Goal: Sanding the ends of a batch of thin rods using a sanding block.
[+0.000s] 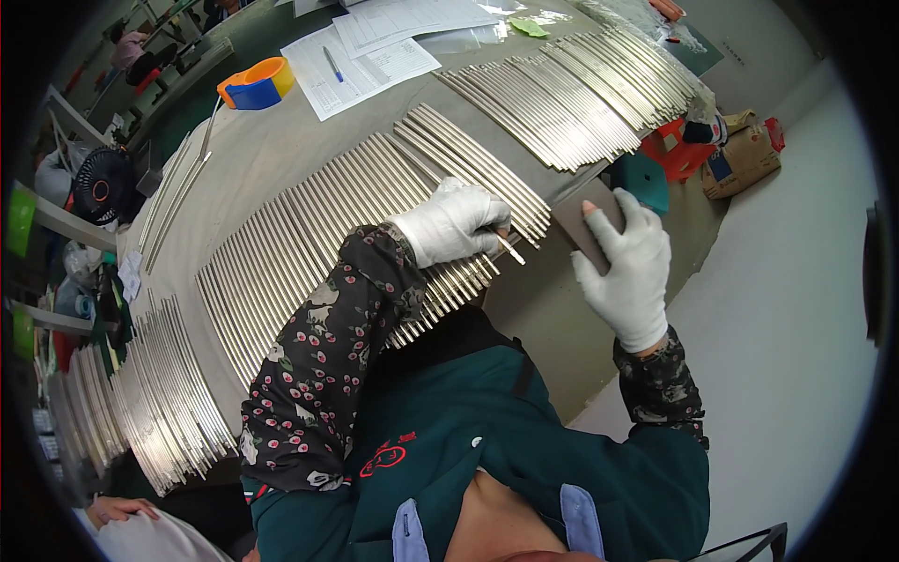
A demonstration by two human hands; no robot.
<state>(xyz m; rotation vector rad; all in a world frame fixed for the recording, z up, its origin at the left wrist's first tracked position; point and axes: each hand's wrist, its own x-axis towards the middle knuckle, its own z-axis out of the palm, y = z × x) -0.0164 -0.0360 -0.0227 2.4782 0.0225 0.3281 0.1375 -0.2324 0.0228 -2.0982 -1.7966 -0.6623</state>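
Observation:
My left hand (451, 223), in a white glove with bare fingertips, is closed around one thin metal rod. The bright end of that rod (513, 251) sticks out past my fingers toward the table's near edge. Under and beside this hand lies a wide row of silver metal rods (309, 220), side by side, with a smaller group (473, 164) just to its right. My right hand (632, 272), gloved the same way, grips a flat brown-grey block (582, 229) at the table edge, thumb and fingers on its sides. The block is apart from the held rod's end.
Another row of rods (571, 98) lies at the far right, and more rods (173, 393) at the lower left. Printed sheets (375, 75) with a blue pen (332, 64) and an orange-and-blue tape dispenser (256, 83) sit at the back. A co-worker's hand (122, 509) shows at lower left.

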